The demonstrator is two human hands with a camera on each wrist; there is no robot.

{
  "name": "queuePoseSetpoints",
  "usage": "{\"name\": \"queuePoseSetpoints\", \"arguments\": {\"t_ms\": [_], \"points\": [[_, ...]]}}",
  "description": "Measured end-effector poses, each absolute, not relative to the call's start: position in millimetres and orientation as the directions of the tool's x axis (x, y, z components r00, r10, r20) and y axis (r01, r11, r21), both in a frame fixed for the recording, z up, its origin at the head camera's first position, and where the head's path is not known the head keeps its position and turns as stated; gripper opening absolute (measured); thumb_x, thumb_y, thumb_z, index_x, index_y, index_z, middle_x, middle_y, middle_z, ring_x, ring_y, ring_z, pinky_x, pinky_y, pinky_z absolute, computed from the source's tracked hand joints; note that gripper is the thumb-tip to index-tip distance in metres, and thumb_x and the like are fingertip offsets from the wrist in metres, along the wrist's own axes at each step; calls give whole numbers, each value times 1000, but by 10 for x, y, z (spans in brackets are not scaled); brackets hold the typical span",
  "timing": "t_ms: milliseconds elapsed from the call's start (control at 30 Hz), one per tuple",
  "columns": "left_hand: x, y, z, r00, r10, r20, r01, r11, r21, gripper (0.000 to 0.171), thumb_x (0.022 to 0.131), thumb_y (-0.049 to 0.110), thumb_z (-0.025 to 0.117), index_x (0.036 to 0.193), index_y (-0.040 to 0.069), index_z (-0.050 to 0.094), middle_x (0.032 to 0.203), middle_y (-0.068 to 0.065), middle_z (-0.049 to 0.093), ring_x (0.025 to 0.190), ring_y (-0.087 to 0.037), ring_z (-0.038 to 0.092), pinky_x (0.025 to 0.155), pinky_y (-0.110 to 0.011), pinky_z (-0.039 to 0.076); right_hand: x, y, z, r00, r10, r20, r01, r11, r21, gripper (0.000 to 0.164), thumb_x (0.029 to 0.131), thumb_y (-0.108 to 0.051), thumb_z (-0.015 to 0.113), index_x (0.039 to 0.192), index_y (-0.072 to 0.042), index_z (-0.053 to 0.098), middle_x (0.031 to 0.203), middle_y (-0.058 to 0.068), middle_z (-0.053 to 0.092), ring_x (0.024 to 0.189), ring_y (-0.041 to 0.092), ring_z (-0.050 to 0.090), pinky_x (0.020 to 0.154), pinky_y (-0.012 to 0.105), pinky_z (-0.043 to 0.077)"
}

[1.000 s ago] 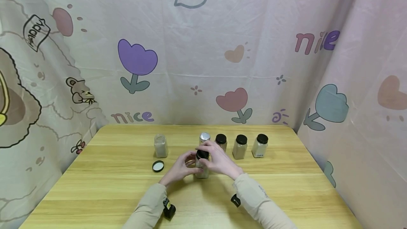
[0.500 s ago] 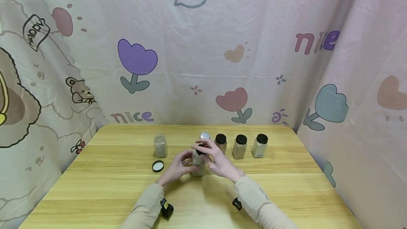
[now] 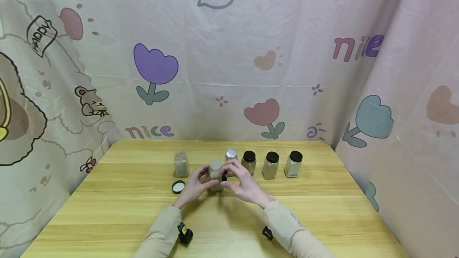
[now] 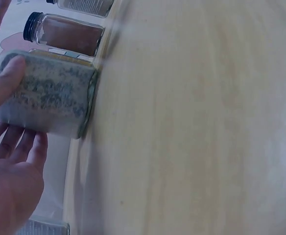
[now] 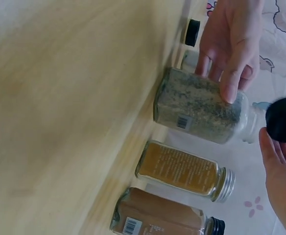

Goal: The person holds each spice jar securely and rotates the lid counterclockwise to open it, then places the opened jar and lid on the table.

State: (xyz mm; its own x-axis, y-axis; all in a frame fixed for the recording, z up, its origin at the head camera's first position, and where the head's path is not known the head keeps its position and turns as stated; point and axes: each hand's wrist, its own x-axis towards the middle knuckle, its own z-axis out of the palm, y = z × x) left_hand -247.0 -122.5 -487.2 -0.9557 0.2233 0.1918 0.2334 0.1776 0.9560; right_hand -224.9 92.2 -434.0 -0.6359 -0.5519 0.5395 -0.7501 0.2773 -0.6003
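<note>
My left hand (image 3: 193, 188) grips a clear spice jar (image 3: 215, 172) filled with a pale, dark-flecked seasoning, thumb on the near side and fingers behind. Its mouth is uncovered. Pinched in my right hand (image 3: 247, 182), just right of the jar's neck, is a black screw lid (image 3: 224, 176) turned on its side. The right wrist view shows this lid (image 5: 282, 120) apart from the jar's rim. In the left wrist view the jar (image 4: 50, 93) stands close to the tabletop; whether its base touches is hard to tell.
Left of my hands stands an uncovered jar (image 3: 181, 165), with a black lid (image 3: 178, 187) lying in front of it. Behind and to the right are a silver-lidded jar (image 3: 231, 154) and black-lidded jars (image 3: 249, 162), (image 3: 270, 166), (image 3: 293, 165). A printed curtain (image 3: 215, 71) backs the wooden table (image 3: 315, 218).
The black lid has come off the jar and is now in my right hand. My left hand has shifted slightly left and away from me with the jar.
</note>
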Motion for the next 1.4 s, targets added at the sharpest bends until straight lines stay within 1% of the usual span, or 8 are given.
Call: {"name": "queuePoseSetpoints", "arguments": {"t_ms": [167,333,500,567,767,900,1200,1400], "points": [[-2499,-1244,-4886,-965,173,198,228,173,958,71,88,1,75,147,-9,38,150,-31,44,141,-48,42,122,-51,34,-2242,896,-4378,-672,-548,498,-708,277,-650,28,82,-1,80,102,-4,62,116,14,59,112,28,62,101,33,58],[-2525,-1262,-4897,-968,124,220,238,165,957,72,89,0,73,149,-9,35,153,-33,40,144,-48,38,123,-53,31,-2238,872,-4413,-707,-551,444,-665,302,-683,27,79,3,81,98,-3,62,108,13,64,104,26,66,101,32,58],[-2538,-1275,-4890,-975,82,207,219,183,958,75,89,3,73,151,-8,32,155,-31,37,146,-47,36,124,-53,29,-2238,843,-4446,-738,-567,366,-623,363,-693,29,79,0,82,101,-3,62,103,10,67,100,23,70,100,29,58],[-2548,-1280,-4891,-976,68,208,217,182,959,75,90,3,72,151,-8,31,156,-32,36,146,-47,35,125,-52,28,-2241,831,-4455,-745,-575,337,-610,385,-692,31,79,-1,82,103,-3,62,104,10,68,101,24,71,99,28,59],[-2574,-1296,-4875,-972,43,231,235,177,956,72,92,1,69,150,-13,28,154,-36,35,146,-50,33,125,-54,27,-2246,799,-4456,-758,-604,247,-582,455,-674,37,78,1,80,110,0,61,110,13,69,105,30,70,97,33,60],[-2599,-1299,-4876,-972,25,234,235,184,955,70,94,0,66,151,-13,27,156,-36,32,147,-50,30,125,-54,26,-2254,769,-4472,-761,-618,198,-569,489,-662,39,78,0,80,112,-2,62,113,12,69,108,31,69,97,31,60],[-2666,-1277,-4877,-979,-34,201,190,203,960,68,96,-1,62,152,-11,25,158,-34,30,150,-46,28,126,-53,26,-2297,688,-4520,-764,-622,171,-561,510,-651,38,78,-3,79,112,-5,63,113,10,69,108,29,68,93,23,57],[-2679,-1269,-4862,-982,-62,181,160,254,954,64,99,3,59,152,-11,26,159,-33,29,150,-45,28,126,-51,28,-2338,638,-4538,-763,-621,180,-579,533,-617,39,79,-4,79,114,-4,62,115,13,69,108,28,67,94,27,58]]}}
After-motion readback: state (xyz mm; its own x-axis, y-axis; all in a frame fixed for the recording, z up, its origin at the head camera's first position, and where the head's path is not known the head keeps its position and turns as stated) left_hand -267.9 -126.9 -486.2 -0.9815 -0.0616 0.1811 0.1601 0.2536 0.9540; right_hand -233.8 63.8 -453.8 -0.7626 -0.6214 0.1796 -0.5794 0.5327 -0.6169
